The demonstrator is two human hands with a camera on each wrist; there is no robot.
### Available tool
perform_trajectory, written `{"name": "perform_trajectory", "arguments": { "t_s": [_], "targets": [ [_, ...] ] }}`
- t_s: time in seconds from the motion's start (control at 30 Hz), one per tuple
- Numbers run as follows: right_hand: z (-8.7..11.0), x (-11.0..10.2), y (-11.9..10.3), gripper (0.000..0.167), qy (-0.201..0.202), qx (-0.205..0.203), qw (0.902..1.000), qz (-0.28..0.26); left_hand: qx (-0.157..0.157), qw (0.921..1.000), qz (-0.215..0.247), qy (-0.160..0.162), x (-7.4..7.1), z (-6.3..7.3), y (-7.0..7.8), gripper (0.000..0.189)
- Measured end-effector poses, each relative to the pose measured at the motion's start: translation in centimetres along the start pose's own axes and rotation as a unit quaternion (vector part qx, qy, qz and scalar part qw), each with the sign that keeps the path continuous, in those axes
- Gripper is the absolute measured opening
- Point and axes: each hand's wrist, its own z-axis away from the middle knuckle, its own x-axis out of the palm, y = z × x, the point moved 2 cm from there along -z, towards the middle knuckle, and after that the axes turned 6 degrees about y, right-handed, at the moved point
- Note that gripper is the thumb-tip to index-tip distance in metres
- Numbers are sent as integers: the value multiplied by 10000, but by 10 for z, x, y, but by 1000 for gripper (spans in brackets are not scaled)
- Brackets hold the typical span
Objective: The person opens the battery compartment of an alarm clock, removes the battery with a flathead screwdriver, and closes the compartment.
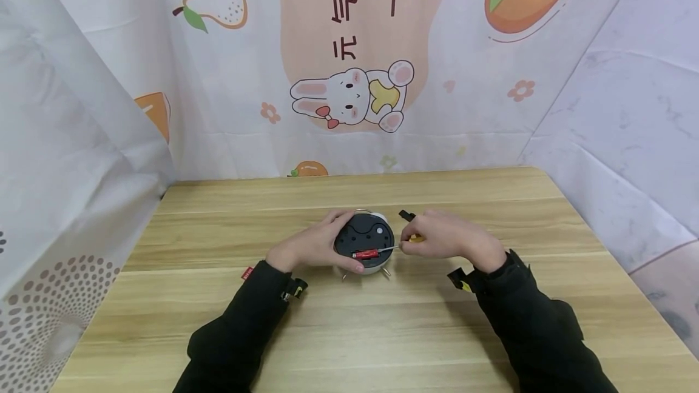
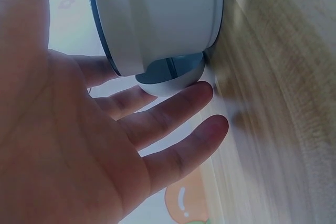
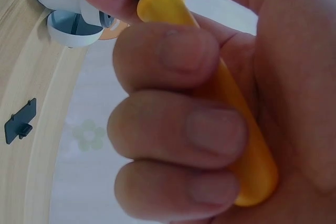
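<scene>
A round white alarm clock (image 1: pixel 364 226) lies face down on the table, its dark back upward and its small metal feet toward me. My left hand (image 1: pixel 319 246) holds the clock from the left, thumb at the near edge and fingers along the far side by a bell (image 2: pixel 176 80). A red battery (image 1: pixel 366 254) sits in the slot on the clock's back. In my right hand (image 1: pixel 439 235) I grip a yellow-handled screwdriver (image 3: pixel 239 129), fingers curled round the handle. Its thin metal shaft reaches to the right end of the battery.
A small black battery cover (image 1: pixel 406 216) lies on the wooden table (image 1: pixel 246 211) just beyond my right hand. Printed cloth (image 1: pixel 229 90) hangs behind the table and along both sides. Straps with small clips circle both dark sleeves.
</scene>
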Motion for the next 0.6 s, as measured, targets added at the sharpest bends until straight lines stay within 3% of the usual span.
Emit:
{"name": "perform_trajectory", "arguments": {
  "t_s": [0.6],
  "targets": [
    [1, -3, 1, 20, 26, -163, 9998, -106, -76, 10000, 49, -15, -1, 1, 2, 121]
  ]
}}
